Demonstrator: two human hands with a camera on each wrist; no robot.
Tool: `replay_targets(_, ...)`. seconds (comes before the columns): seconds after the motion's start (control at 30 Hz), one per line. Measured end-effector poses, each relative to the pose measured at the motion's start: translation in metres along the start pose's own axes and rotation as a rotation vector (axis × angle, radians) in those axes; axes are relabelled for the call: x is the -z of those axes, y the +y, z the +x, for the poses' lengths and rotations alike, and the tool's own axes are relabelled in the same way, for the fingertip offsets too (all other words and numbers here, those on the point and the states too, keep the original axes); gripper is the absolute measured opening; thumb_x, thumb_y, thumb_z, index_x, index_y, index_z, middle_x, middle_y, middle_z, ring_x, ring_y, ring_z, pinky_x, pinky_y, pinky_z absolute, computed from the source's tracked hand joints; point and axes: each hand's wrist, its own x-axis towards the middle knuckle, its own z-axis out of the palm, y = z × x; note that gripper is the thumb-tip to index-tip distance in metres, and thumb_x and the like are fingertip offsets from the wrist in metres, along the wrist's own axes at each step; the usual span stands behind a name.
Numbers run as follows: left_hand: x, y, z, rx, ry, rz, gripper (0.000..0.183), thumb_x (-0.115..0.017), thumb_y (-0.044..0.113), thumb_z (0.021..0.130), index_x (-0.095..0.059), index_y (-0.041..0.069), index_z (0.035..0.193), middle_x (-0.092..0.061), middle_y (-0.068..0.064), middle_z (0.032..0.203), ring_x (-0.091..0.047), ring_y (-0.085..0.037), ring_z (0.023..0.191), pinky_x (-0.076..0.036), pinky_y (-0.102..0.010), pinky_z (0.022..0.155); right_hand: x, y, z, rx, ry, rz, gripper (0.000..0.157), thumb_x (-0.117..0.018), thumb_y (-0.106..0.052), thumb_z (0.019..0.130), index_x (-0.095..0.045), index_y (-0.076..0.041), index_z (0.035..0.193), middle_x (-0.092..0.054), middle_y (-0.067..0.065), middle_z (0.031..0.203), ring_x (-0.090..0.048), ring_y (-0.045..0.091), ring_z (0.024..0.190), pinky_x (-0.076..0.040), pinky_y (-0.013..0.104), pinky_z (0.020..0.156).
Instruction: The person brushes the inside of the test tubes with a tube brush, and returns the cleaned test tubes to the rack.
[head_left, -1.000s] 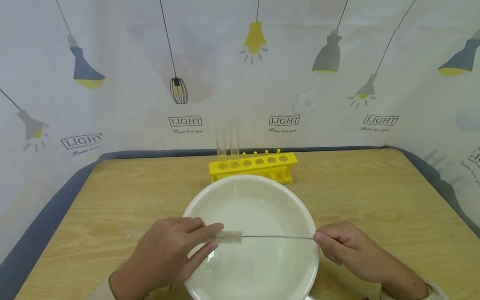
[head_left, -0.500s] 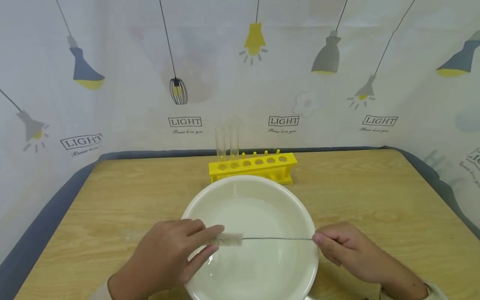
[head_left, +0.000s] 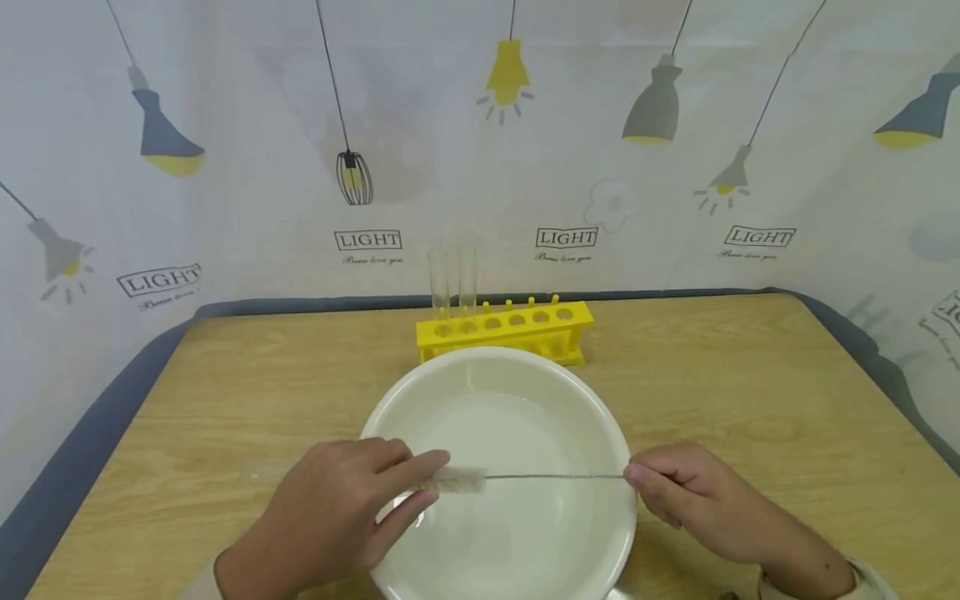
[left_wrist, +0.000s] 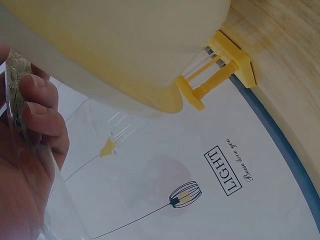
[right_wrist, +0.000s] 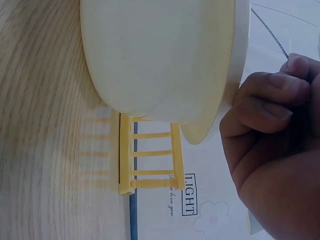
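Observation:
My left hand point(head_left: 337, 500) grips a clear test tube point(left_wrist: 65, 210) held sideways over the near-left side of a white basin point(head_left: 588, 404). Bristles of a tube brush point(left_wrist: 18, 85) show inside the glass, and the tube's mouth points right. The brush's twisted wire handle point(head_left: 555, 477) runs across above the basin to my right hand point(head_left: 697, 500). There, thumb and curled forefinger pinch the wire's end, just past the right rim. Clear water appears to lie in the basin. Part of the tube is hidden behind my left hand.
Behind the basin stands a yellow test tube rack point(head_left: 510, 329) with holes along its top and short pegs at the back. Two clear test tubes point(head_left: 467, 283) stand in its left holes. A lamp-print curtain point(head_left: 450, 150) hangs behind the wooden table point(head_left: 750, 375).
The tube and brush have dipped very slightly over the basin. Both hands keep their grip and hardly move; the head view shifts a little.

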Motion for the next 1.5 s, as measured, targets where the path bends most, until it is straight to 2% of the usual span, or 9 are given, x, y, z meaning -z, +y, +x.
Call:
replay_targets(0.23, -0.001, 0.001, 0.0, -0.008, -0.01, -0.012, 0.029, -0.051, 0.036, 0.104, -0.074, 0.021, 0.113, -0.065, 0.012, 0.078, -0.049, 0.001, 0.059, -0.04, -0.014, 0.051, 0.0, -0.002, 0.0, 0.016, -0.01, 0.007, 0.04, -0.041, 0.012, 0.1, -0.051, -0.012, 0.071, -0.039, 0.005, 0.055, -0.038, 0.003, 0.05, -0.036, 0.02, 0.042)
replay_targets(0.47, -0.001, 0.001, 0.0, -0.01, -0.007, -0.003, 0.029, -0.05, 0.036, 0.104, -0.073, 0.021, 0.114, -0.064, 0.011, 0.079, -0.051, -0.001, 0.06, -0.041, -0.016, 0.051, 0.001, -0.002, 0.001, -0.007, -0.006, -0.011, 0.04, -0.041, 0.01, 0.101, -0.054, -0.014, 0.072, -0.041, 0.005, 0.055, -0.04, 0.002, 0.05, -0.037, 0.021, 0.042)
replay_targets(0.63, -0.001, 0.002, 0.0, -0.014, -0.013, -0.013, 0.027, -0.053, 0.035, 0.103, -0.073, 0.021, 0.114, -0.063, 0.011, 0.079, -0.05, 0.0, 0.06, -0.04, -0.015, 0.051, -0.002, 0.0, -0.001, 0.029, -0.013, -0.002, 0.037, -0.041, 0.011, 0.101, -0.055, -0.011, 0.075, -0.04, 0.005, 0.055, -0.039, 0.005, 0.049, -0.035, 0.02, 0.041)
replay_targets(0.93, -0.002, 0.002, 0.001, -0.02, -0.009, -0.017, 0.027, -0.054, 0.036, 0.103, -0.074, 0.021, 0.114, -0.065, 0.011, 0.079, -0.051, 0.0, 0.061, -0.041, -0.015, 0.051, -0.012, -0.006, -0.001, 0.084, 0.026, -0.171, 0.036, -0.049, 0.009, 0.098, -0.051, -0.015, 0.072, -0.043, -0.002, 0.06, -0.042, -0.007, 0.06, -0.039, 0.015, 0.051)
replay_targets(1.1, -0.002, 0.002, 0.0, -0.024, -0.006, -0.029, 0.025, -0.056, 0.034, 0.102, -0.073, 0.021, 0.115, -0.064, 0.011, 0.079, -0.05, 0.0, 0.061, -0.04, -0.014, 0.052, -0.015, -0.01, 0.0, 0.097, 0.037, -0.206, 0.037, -0.051, 0.009, 0.098, -0.049, -0.016, 0.071, -0.042, -0.004, 0.06, -0.04, -0.009, 0.061, -0.038, 0.013, 0.052)
replay_targets(1.33, -0.002, 0.005, 0.002, -0.022, -0.013, -0.018, 0.028, -0.051, 0.036, 0.104, -0.073, 0.022, 0.115, -0.062, 0.012, 0.078, -0.047, 0.0, 0.059, -0.038, -0.013, 0.051, -0.017, -0.01, 0.002, 0.089, 0.036, -0.217, 0.037, -0.052, 0.007, 0.098, -0.047, -0.017, 0.07, -0.04, -0.003, 0.059, -0.037, -0.01, 0.061, -0.035, 0.013, 0.051)
replay_targets(1.5, -0.004, 0.008, 0.005, -0.051, 0.025, -0.006, 0.031, -0.046, 0.035, 0.105, -0.072, 0.02, 0.113, -0.06, 0.011, 0.077, -0.046, -0.001, 0.058, -0.038, -0.014, 0.05, -0.018, -0.008, 0.0, 0.086, 0.027, -0.206, 0.036, -0.05, 0.007, 0.099, -0.048, -0.015, 0.071, -0.04, -0.004, 0.06, -0.037, -0.01, 0.061, -0.036, 0.012, 0.051)
